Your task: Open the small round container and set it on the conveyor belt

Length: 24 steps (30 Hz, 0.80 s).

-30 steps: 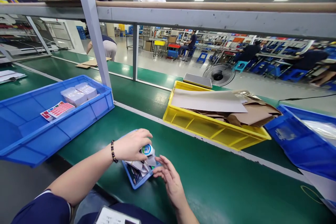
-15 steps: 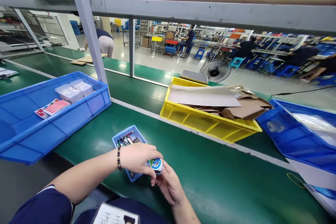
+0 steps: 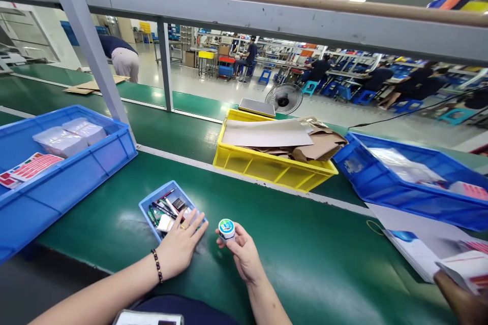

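Observation:
My right hand (image 3: 246,256) grips a small round jar (image 3: 226,228) between thumb and fingers above the green work surface (image 3: 305,244). Its top bears a blue and green label and faces up at me. My left hand (image 3: 181,241), with a beaded bracelet at the wrist, has its fingers spread over the near right edge of a small light-blue bin (image 3: 147,202). Pens, a white block and other small items lie in that bin, partly hidden by the hand. Whether the fingers touch the bin's contents I cannot tell.
A big blue crate (image 3: 87,167) with clear packs stands left. Beyond the rail sits a yellow crate (image 3: 274,170) of cardboard; right of it, another blue crate (image 3: 400,188). Another person's hand (image 3: 463,299) holds printed sheets at lower right. A metal post (image 3: 84,35) rises left.
My left hand has come off the jar and moved left to the small bin, its fingers spreading. My right hand still holds the jar. The view has turned right; another person's hand has appeared.

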{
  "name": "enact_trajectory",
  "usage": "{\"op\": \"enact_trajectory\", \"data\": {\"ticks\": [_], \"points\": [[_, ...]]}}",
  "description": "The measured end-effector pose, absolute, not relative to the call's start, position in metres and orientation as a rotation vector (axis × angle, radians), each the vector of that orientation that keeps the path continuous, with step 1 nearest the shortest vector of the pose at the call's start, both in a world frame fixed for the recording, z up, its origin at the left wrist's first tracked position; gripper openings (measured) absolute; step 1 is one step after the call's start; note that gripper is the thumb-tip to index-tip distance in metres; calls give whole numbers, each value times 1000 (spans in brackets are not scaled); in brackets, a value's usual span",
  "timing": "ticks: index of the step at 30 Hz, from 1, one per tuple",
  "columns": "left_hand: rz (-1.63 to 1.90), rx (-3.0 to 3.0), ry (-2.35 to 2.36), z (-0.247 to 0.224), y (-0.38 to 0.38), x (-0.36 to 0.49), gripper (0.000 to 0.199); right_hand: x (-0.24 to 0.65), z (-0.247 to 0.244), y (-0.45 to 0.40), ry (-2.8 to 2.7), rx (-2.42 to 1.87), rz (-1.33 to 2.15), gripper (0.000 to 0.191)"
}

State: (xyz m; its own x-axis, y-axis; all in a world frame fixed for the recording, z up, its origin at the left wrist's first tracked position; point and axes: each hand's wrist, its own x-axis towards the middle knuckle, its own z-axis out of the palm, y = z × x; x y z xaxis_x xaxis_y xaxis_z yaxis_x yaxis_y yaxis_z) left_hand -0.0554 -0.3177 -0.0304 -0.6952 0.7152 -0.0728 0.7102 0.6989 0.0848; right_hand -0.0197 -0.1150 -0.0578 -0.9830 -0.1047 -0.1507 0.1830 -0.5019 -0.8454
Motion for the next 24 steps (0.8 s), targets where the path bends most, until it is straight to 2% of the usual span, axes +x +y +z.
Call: {"op": "enact_trajectory", "data": {"ticks": [7, 9, 12, 15, 20, 24], "points": [[35, 1067, 3032, -21, -346, -105, 49, -19, -61, -117, 1451, 115, -2539, 52], [123, 1181, 3068, -10, -346, -108, 44, -18, -60, -118, 1424, 96, -2522, 53], [371, 1501, 2852, 10, -333, -97, 47, -18, -58, -122, 1361, 2, -2479, 52], [436, 1656, 2564, 27, -313, -83, 52, -18, -55, -127, 1300, -96, -2439, 52], [379, 1554, 2451, 40, -296, -79, 35, -16, -54, -129, 1263, -119, -2424, 51], [446, 1480, 2384, 37, -296, -82, 31, -14, -57, -129, 1260, -134, -2416, 53]]}}
